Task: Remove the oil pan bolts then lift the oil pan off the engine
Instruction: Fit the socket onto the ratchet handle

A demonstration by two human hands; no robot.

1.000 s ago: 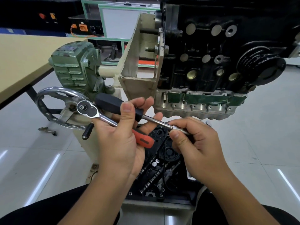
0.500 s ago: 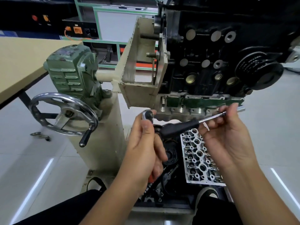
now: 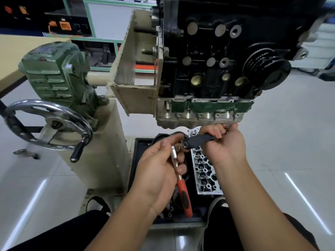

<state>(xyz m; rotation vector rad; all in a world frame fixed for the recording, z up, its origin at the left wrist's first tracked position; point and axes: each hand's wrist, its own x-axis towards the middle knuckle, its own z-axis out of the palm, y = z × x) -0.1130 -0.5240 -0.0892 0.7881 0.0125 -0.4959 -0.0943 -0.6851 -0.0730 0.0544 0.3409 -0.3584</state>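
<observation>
So the pan [image 3: 199, 116] is on, bolts [image 3: 187, 115] in; left hand [image 3: 159, 165] grips ratchet [image 3: 181, 180], right hand [image 3: 224, 142] grips driver [image 3: 197, 141].

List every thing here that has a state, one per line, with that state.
left hand: grips the ratchet
ratchet: held away from the engine, red handle pointing down
right hand: grips the black-handled driver
black-handled driver: held just under the oil pan, tip hidden
oil pan: still mounted under the engine block
engine block: clamped on the stand
handwheel: untouched
</observation>
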